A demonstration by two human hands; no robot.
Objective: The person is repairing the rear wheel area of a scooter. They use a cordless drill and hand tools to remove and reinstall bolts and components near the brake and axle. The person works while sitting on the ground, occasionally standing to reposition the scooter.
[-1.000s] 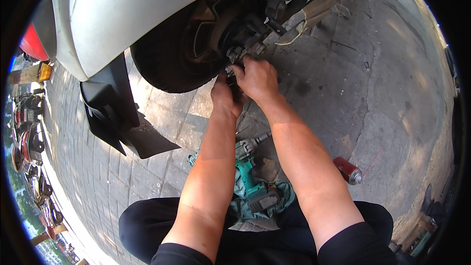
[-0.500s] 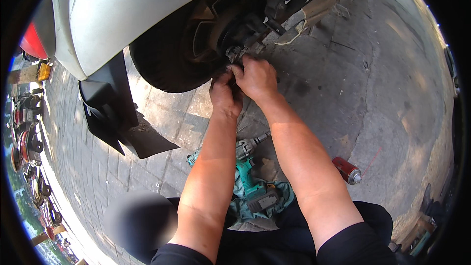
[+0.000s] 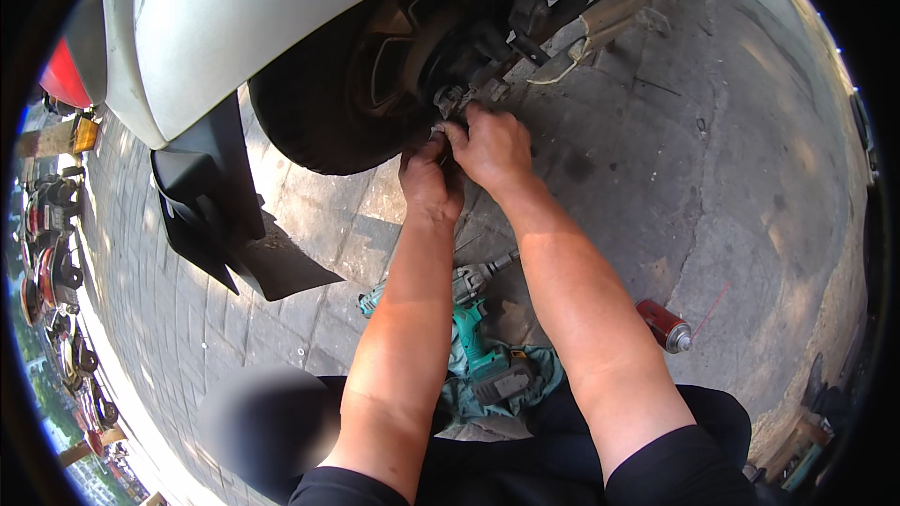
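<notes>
My right hand (image 3: pixel 494 145) is closed, thumb and fingers pinched at a dirty metal fitting (image 3: pixel 452 101) beside the wheel's hub. Just left of it and slightly lower, my left hand (image 3: pixel 430 183) is curled, its darkened fingertips meeting the right thumb. A small metallic piece shows between the fingertips, too covered to name. The dark wheel (image 3: pixel 323 122) with its black tyre is above and left of both hands, under a silver-white body panel (image 3: pixel 244 9). Between my forearms lies a teal cordless power tool (image 3: pixel 483 361) with a black battery, on a green cloth (image 3: pixel 544 367).
A red spray can (image 3: pixel 664 325) with a thin red straw lies right of my right forearm. The black mudguard (image 3: pixel 211 197) hangs at the left. A light-coloured torn panel (image 3: pixel 600 23) hangs under the vehicle. Several parked motorbikes (image 3: pixel 61 272) line the far left edge.
</notes>
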